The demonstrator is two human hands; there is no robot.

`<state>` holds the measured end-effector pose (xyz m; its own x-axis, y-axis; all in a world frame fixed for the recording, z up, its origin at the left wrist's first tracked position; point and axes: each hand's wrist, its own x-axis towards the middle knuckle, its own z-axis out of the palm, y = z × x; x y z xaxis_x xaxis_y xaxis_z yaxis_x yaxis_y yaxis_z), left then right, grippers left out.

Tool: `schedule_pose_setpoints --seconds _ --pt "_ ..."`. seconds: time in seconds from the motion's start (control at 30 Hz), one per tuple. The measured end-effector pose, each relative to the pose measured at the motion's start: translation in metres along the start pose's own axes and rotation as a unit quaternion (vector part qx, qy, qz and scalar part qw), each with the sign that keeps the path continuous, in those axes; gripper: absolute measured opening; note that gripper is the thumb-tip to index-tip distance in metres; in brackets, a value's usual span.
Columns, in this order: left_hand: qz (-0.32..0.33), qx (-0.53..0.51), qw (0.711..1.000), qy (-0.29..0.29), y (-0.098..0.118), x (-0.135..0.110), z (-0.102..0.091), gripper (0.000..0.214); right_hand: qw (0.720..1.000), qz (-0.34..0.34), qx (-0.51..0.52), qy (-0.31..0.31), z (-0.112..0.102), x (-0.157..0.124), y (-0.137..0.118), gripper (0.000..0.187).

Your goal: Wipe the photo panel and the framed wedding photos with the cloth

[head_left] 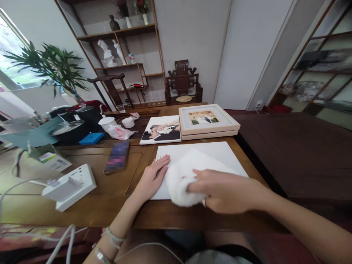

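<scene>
A flat white panel [214, 151] with small print at its left edge lies on the wooden table in front of me. My left hand [154, 178] rests on the panel's left side, fingers stretched out, holding nothing. In my right hand [220, 190] is a fluffy white cloth [178, 183], bunched under the fingers and pressed on the panel. The cloth covers much of the panel's middle and hangs over its near edge. Just beyond the panel lie a photo print [162, 130] and two stacked pale wood picture frames [210, 126], the upper one holding a small photo.
To the left lie a white power strip [78, 185] with a plugged-in adapter, an opened small box [52, 157], a blurred dark flat item [117, 156] and a blue box [91, 138]. White cups [128, 122] stand farther back. A dark brown surface [297, 154] adjoins on the right.
</scene>
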<state>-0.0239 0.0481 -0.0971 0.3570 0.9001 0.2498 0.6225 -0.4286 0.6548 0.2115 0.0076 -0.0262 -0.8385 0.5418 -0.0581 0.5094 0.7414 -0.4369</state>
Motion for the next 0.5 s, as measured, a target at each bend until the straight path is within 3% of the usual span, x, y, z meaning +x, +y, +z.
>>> schedule_pose_setpoints --seconds 0.1,0.23,0.4,0.5 --pt "0.016 0.020 1.000 0.001 -0.004 0.001 0.002 0.038 0.996 0.062 0.045 0.053 -0.014 0.008 0.018 0.013" --pt "0.021 0.024 0.999 0.003 -0.006 0.000 0.002 0.038 0.979 0.134 0.001 0.153 -0.021 0.041 0.030 0.024" --pt "0.033 0.033 0.999 0.007 -0.003 0.001 -0.001 0.036 0.983 0.119 -0.061 0.126 -0.017 0.097 0.032 0.021" --pt "0.044 0.036 0.998 0.002 -0.001 0.001 -0.002 0.035 0.984 0.111 -0.085 0.112 -0.018 0.115 0.030 0.025"
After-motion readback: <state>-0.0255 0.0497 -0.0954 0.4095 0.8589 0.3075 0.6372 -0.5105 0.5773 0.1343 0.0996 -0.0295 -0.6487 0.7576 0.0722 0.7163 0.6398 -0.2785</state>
